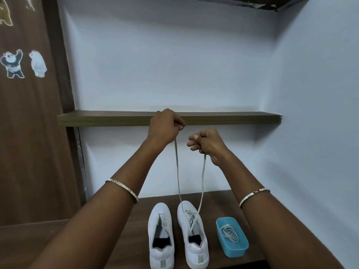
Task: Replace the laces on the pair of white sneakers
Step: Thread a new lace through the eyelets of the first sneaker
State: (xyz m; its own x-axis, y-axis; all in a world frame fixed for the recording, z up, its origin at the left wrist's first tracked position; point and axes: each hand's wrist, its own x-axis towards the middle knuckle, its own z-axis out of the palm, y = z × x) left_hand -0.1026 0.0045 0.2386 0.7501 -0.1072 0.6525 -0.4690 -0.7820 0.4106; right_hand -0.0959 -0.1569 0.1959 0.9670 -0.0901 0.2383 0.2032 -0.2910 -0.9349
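Place: a room in a home.
Left: a brown wooden door [29, 133] with cartoon bear stickers [13, 64].
Far: a pale painted wall [174, 65] with a floating wooden shelf [116, 119].
Near: a dark wooden table [116, 220].

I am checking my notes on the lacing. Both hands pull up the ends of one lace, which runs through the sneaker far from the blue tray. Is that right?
Not quite. In the head view, the left hand and right hand pull up the ends of one lace, but it runs through the sneaker next to the blue tray.

Wood-grain table [223, 202] – matt; plastic tray [244, 247] – smooth.
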